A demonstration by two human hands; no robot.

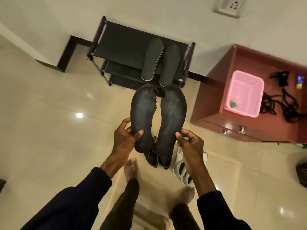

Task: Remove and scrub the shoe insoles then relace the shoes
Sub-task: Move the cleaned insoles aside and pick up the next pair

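Over glossy beige floor tiles (49,133) near the black shoe rack (126,47), the left hand (126,138) pinches one worn black insole (143,113) by its heel and the right hand (189,143) pinches the matching insole (172,117), both with torn edges that rough scrubbing could rip further.

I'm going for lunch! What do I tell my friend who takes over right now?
Left hand grips one dark insole near its heel; right hand pinches the second insole.
Two more insoles lie on the black rack.
Black shoes stand on the floor below the hands, white shoes beside them.
Loose black laces lie on the red cabinet by the pink basket.
Done: insoles out.
Left: scrubbing (cannot tell if started), then relacing.
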